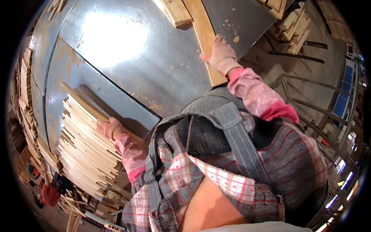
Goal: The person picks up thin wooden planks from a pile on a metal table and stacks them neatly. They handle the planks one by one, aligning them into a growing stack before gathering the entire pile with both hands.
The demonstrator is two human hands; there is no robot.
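Note:
My right hand (pixel 222 55), in a pale pinkish work glove, grips a flat wooden board (pixel 205 34) across its width. Its thumb lies on the left side and its fingers are near the right edge. The board lies on a grey metal table (pixel 162 65), one end toward my body. At the left, my gloved left hand (pixel 110 128) is closed around the near end of a wooden slat (pixel 83 101). That slat lies along the upper side of a tall stack of pale slats (pixel 85 150). The fingertips of the left hand are partly hidden.
Another thick board (pixel 176 13) lies beside the held board at the table's far side. Sawdust (pixel 152 105) is scattered over the metal. More timber piles (pixel 296 29) stand at the right, with a metal frame (pixel 305 102) below. Another person in red (pixel 50 195) is at the lower left.

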